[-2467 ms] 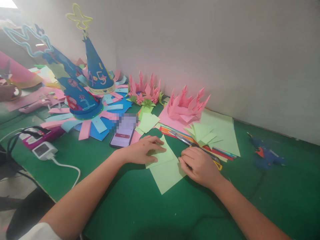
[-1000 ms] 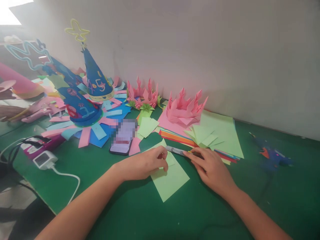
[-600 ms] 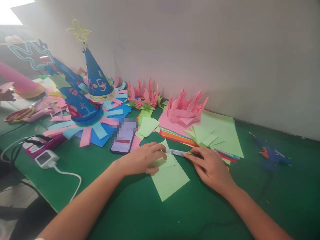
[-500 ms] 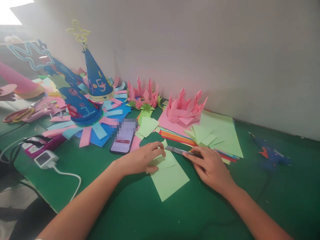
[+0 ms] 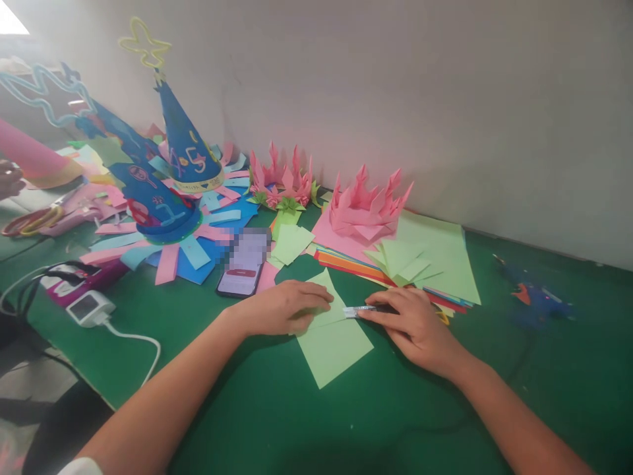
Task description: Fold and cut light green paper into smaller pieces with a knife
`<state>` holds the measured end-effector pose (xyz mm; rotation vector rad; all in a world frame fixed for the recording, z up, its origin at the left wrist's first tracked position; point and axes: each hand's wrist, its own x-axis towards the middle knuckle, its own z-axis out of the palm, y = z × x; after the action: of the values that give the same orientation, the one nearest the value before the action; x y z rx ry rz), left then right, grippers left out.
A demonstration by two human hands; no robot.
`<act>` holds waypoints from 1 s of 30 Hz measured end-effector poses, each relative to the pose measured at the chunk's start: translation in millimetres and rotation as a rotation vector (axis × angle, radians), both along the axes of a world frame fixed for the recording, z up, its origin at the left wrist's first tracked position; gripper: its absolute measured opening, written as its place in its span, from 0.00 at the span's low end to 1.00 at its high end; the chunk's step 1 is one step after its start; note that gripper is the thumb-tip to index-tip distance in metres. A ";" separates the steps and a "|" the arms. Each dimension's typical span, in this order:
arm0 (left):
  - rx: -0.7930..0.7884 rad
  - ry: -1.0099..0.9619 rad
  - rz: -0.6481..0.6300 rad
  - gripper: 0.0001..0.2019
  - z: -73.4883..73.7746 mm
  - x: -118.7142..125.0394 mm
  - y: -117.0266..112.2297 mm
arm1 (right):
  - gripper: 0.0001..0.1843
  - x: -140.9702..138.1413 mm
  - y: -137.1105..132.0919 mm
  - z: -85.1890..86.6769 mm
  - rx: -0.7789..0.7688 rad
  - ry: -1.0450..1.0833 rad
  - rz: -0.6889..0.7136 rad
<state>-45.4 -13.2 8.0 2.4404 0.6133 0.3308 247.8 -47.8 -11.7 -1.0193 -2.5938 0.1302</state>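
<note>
A light green paper sheet (image 5: 336,346) lies on the green table (image 5: 257,409), with its upper part folded over. My left hand (image 5: 287,307) lies flat on the folded part, fingers stretched and pressing it down. My right hand (image 5: 413,323) is closed on a utility knife (image 5: 360,309). The knife's metal blade points left and its tip rests at the paper's fold, just right of my left fingertips. A bit of the yellow handle (image 5: 442,318) shows behind my right hand.
A phone (image 5: 244,267) lies just beyond my left hand. Behind it are blue paper cones (image 5: 188,148), pink folded crowns (image 5: 368,204) and a stack of coloured sheets (image 5: 440,264). A blue glue gun (image 5: 537,297) lies right, a white charger (image 5: 89,307) left. Another person's hand (image 5: 7,178) shows far left.
My right hand has brought the knife nearer and lower, so the blade tip now meets the paper's fold. My left fingers have flattened on the folded paper.
</note>
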 end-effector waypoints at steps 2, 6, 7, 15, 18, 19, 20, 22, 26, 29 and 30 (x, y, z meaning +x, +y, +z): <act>-0.012 -0.026 0.005 0.19 -3.0 -0.6 2.1 | 0.21 -1.9 -0.3 0.2 -0.010 -0.022 -0.003; -0.014 -0.070 -0.029 0.19 -8.2 -0.6 7.0 | 0.21 -8.4 -0.9 1.3 -0.008 -0.038 -0.021; -0.015 -0.078 -0.034 0.19 -8.7 -0.4 7.9 | 0.22 -9.8 -0.9 1.7 -0.007 -0.032 -0.021; 0.009 0.014 0.022 0.17 -2.8 -1.2 7.2 | 0.28 -6.7 0.6 -0.2 -0.014 -0.037 0.018; -0.010 0.029 0.039 0.16 -2.6 -1.5 7.7 | 0.28 -2.2 0.9 -2.8 -0.025 -0.037 0.042; -0.018 0.027 0.040 0.16 -3.0 -1.5 8.2 | 0.28 -1.2 1.0 -3.2 -0.028 -0.031 0.052; -0.026 0.026 0.038 0.15 -3.5 -1.3 8.8 | 0.27 -0.6 1.1 -3.4 -0.031 -0.022 0.061; -0.037 0.025 0.034 0.15 -4.5 -1.0 9.9 | 0.27 -1.0 0.9 -3.2 -0.034 0.000 0.070; -0.054 0.030 0.036 0.15 -5.6 -1.1 11.2 | 0.26 -8.5 -1.6 -2.8 -0.030 0.026 0.053; -0.061 0.033 0.035 0.15 -6.3 -1.8 11.5 | 0.24 -16.4 -4.3 -4.4 -0.027 0.044 0.041; -0.062 0.034 0.035 0.15 -6.6 -2.1 11.4 | 0.23 -18.5 -4.9 -5.0 -0.024 0.053 0.040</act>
<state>-47.5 -1.8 1.4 2.3827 0.6721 0.2813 229.2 -52.7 -16.8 -0.9588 -2.5716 0.1955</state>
